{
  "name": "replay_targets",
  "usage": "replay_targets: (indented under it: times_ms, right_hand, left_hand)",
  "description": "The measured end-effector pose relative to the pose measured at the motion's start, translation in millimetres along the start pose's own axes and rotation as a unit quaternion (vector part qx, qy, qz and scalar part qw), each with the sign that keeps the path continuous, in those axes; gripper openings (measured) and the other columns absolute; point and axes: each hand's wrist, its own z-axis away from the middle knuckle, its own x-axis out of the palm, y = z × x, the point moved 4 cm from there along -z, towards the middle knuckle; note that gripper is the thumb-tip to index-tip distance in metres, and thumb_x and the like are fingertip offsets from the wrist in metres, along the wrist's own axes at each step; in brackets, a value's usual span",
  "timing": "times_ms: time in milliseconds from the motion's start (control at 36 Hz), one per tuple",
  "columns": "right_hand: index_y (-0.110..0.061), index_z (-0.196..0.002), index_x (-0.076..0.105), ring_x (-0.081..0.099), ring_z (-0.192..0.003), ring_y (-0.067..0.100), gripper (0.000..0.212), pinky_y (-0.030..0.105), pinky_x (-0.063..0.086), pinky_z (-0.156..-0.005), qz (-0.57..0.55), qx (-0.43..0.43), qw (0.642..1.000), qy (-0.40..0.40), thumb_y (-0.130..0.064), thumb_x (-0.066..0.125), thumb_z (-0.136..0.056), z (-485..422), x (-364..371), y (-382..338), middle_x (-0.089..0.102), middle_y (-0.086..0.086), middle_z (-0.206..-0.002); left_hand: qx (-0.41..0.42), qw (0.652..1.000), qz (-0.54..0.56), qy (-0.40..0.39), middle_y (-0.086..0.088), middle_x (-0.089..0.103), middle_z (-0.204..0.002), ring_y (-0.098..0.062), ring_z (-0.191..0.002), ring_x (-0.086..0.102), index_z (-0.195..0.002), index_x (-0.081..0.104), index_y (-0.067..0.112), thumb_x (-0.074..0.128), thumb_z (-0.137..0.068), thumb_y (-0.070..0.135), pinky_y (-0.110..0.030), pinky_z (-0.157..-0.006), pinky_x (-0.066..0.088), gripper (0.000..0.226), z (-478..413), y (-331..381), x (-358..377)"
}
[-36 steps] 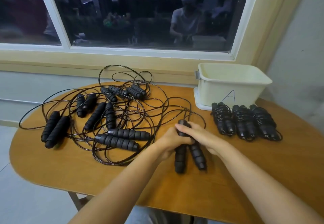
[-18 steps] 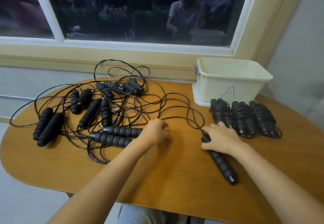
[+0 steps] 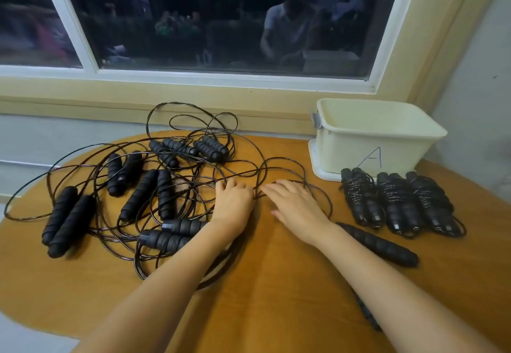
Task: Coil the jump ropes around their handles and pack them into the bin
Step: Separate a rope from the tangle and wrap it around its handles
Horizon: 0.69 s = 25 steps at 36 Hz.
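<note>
A tangle of black jump ropes (image 3: 143, 195) with foam handles covers the left half of the wooden table (image 3: 276, 283). My left hand (image 3: 233, 204) rests at the tangle's right edge with its fingers curled over thin cords (image 3: 257, 175). My right hand (image 3: 297, 204) lies flat beside it, its straight fingers touching the same cord loop. One loose handle (image 3: 380, 244) lies to the right of my right wrist, and a second one (image 3: 366, 312) shows partly under my right forearm. Three coiled ropes (image 3: 398, 203) lie side by side in front of the cream bin (image 3: 373, 137).
The bin is marked with the letter A and stands on its lid at the back right, against the window sill. A wall rises to the right of it. The table's rounded edge runs along the left and front.
My right hand let go of the handles and moved left onto the cord. The left hand slid right and further back along the cords. The handles now lie by my right forearm.
</note>
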Motion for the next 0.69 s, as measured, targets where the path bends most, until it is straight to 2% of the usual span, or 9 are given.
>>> replay_targets:
  times_ms: [83,167,222,306,444,500,556,611,694]
  right_hand:
    - [-0.019,-0.15,0.037,0.033,-0.142,0.017,0.051,0.043,0.013,-0.123,0.0,-0.032,0.999,-0.002,-0.027,0.051,-0.101,-21,1,-4,0.043,-0.002,-0.15]
    - [-0.016,-0.119,0.063,0.058,-0.111,0.02,0.024,0.042,0.031,-0.115,-0.016,-0.061,0.997,0.045,-0.028,0.051,-0.101,-37,-8,-9,0.065,0.0,-0.114]
    - [-0.014,-0.093,0.07,0.063,-0.085,0.024,0.01,0.041,0.048,-0.091,-0.015,-0.072,0.991,0.116,-0.021,0.062,-0.096,-44,-18,-7,0.068,0.0,-0.088]
    - [-0.014,-0.081,0.07,0.062,-0.068,0.023,0.007,0.028,0.039,-0.062,-0.047,-0.034,0.975,0.215,-0.011,0.074,-0.086,-44,-36,8,0.067,-0.001,-0.074]
    - [-0.013,-0.09,0.073,0.063,-0.076,0.02,0.005,0.024,0.035,-0.059,-0.044,0.07,0.955,0.286,-0.015,0.069,-0.09,-20,-63,40,0.072,-0.001,-0.085]
    - [-0.014,-0.097,0.073,0.059,-0.087,0.021,0.012,0.026,0.034,-0.059,-0.018,0.113,0.967,0.227,-0.021,0.064,-0.094,-17,-56,48,0.072,0.0,-0.093]
    - [-0.015,-0.119,0.067,0.053,-0.113,0.024,0.025,0.036,0.046,-0.081,0.01,0.148,0.979,0.14,-0.024,0.059,-0.097,-19,-43,47,0.069,0.003,-0.116]
    - [-0.012,-0.143,0.048,0.034,-0.142,0.03,0.052,0.045,0.031,-0.116,0.03,0.128,0.984,0.124,-0.022,0.062,-0.094,-23,-38,30,0.05,0.008,-0.146]
    - [-0.006,-0.152,0.028,0.009,-0.15,0.031,0.079,0.05,0.008,-0.12,0.119,0.007,0.982,0.15,-0.021,0.07,-0.088,-36,-38,-10,0.021,0.012,-0.161]
  left_hand:
    - [0.019,0.998,0.04,0.053,0.001,0.059,-0.126,-0.023,-0.126,0.044,-0.122,0.055,0.018,0.035,-0.105,0.033,-0.039,-0.109,0.019,0.03,2,-9,-5]
    - [0.065,0.996,0.053,0.04,0.005,0.064,-0.113,-0.019,-0.119,0.052,-0.116,0.053,0.022,0.04,-0.104,0.031,-0.038,-0.11,0.016,0.02,5,-20,-6]
    - [0.076,0.996,0.037,0.004,0.006,0.065,-0.104,-0.017,-0.111,0.057,-0.113,0.054,0.024,0.043,-0.103,0.033,-0.038,-0.109,0.018,0.017,7,-27,-7]
    - [0.056,0.997,0.035,-0.034,0.006,0.064,-0.109,-0.016,-0.114,0.055,-0.114,0.056,0.028,0.045,-0.101,0.041,-0.039,-0.111,0.02,0.021,11,-45,-11]
    - [-0.007,0.998,0.032,-0.056,0.011,0.064,-0.114,-0.015,-0.126,0.046,-0.114,0.064,0.031,0.044,-0.1,0.048,-0.049,-0.114,0.018,0.03,16,-83,-16]
    - [-0.027,0.997,0.027,-0.066,0.012,0.064,-0.109,-0.016,-0.125,0.045,-0.108,0.066,0.031,0.041,-0.101,0.048,-0.053,-0.115,0.017,0.031,16,-88,-20]
    - [-0.029,0.998,0.008,-0.056,0.011,0.065,-0.102,-0.016,-0.123,0.047,-0.103,0.067,0.029,0.04,-0.103,0.045,-0.054,-0.117,0.011,0.031,15,-84,-27]
    - [-0.025,0.999,-0.013,-0.044,0.01,0.063,-0.097,-0.016,-0.123,0.048,-0.099,0.067,0.027,0.04,-0.103,0.043,-0.055,-0.118,0.006,0.032,13,-74,-36]
    - [-0.01,0.997,-0.06,-0.04,0.007,0.066,-0.107,-0.017,-0.129,0.044,-0.1,0.068,0.023,0.041,-0.103,0.044,-0.053,-0.119,0.005,0.035,11,-58,-48]
